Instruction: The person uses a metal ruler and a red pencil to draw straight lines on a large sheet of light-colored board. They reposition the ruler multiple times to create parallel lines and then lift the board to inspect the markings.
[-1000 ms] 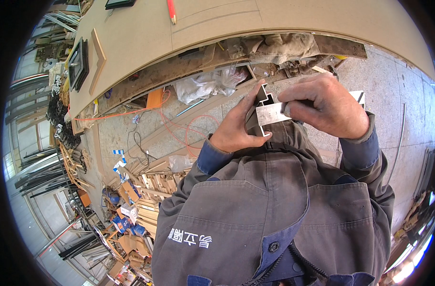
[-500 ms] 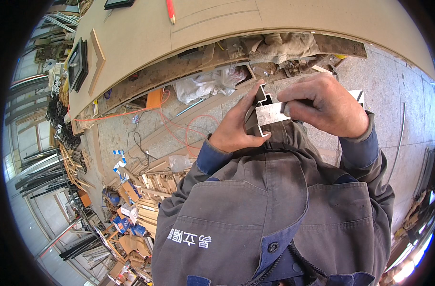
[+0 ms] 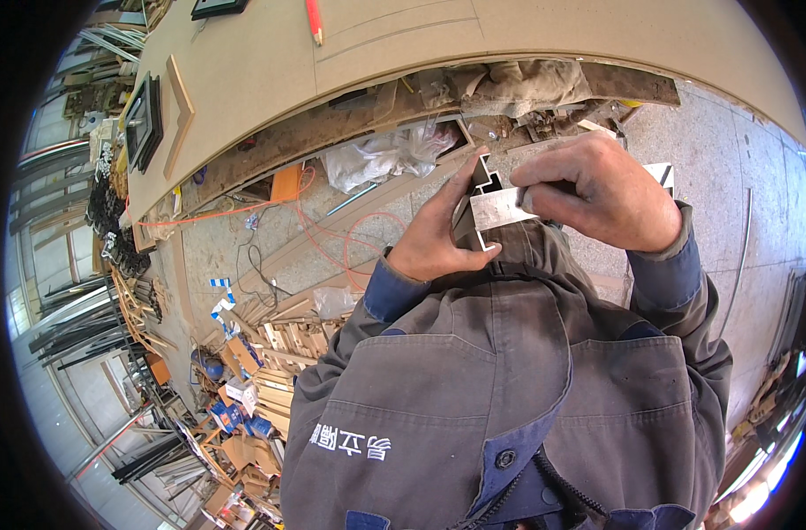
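My left hand (image 3: 434, 234) is wrapped round a short piece of metal profile (image 3: 486, 179), its stepped, hooked end facing up between thumb and fingers. My right hand (image 3: 602, 194) pinches a flat steel ruler (image 3: 500, 210) between thumb and curled fingers. The ruler's near end lies across the profile's open end, seemingly touching it; its other end comes out past the right wrist. Most of the profile's length is hidden by the left hand and the ruler. Both hands are in front of my waist, short of the workbench.
A brown board-topped workbench (image 3: 403, 62) spans the far side, bearing a red pencil (image 3: 314, 22), dark frame corners (image 3: 144, 124) and an angled wooden strip (image 3: 180, 115). An orange hose (image 3: 347, 243) loops over the floor. Wood offcuts (image 3: 284, 344) and boxes (image 3: 244, 442) are piled at left.
The ruler's end has slid very slightly left across the profile. Both hands keep their grips and almost the same place.
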The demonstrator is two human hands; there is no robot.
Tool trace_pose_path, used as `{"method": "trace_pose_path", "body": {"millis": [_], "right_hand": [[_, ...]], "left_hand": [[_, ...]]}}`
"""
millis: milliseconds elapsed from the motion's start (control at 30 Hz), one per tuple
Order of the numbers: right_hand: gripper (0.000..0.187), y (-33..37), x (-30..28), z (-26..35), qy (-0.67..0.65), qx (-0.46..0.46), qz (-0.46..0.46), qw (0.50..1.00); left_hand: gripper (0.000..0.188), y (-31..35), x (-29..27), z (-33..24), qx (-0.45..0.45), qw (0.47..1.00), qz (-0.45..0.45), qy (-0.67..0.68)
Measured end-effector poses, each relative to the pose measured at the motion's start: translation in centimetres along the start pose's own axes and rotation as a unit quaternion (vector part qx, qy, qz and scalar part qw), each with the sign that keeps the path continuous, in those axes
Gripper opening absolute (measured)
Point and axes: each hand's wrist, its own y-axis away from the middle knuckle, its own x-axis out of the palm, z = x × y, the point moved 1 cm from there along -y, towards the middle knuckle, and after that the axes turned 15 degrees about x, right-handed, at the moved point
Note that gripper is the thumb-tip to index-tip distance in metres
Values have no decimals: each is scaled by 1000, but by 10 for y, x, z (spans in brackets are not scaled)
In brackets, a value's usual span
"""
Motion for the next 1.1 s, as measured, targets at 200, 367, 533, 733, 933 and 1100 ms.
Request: {"method": "trace_pose_path", "body": {"millis": [200,367,533,733,933,1100], "right_hand": [[19,-7,-2,0,24,-5,9,1000],[22,-17,-5,-1,15,7,32,999],[24,-28,-6,-3,12,-20,42,999],[22,-40,-7,-1,19,-11,72,997],[21,-47,-4,-3,-6,12,82,997],[21,-51,-4,-6,-24,36,107,993]], "left_hand": [[108,-2,-3,3,-11,1000,-6,2],[108,-1,-6,6,-26,999,-23,18],[108,-2,-12,6,-75,997,-8,18],[108,-4,-15,-2,-79,997,-12,-11],[109,-1,-16,0,-110,993,-34,4],[109,1,-19,4,-124,992,-29,-24]]}}
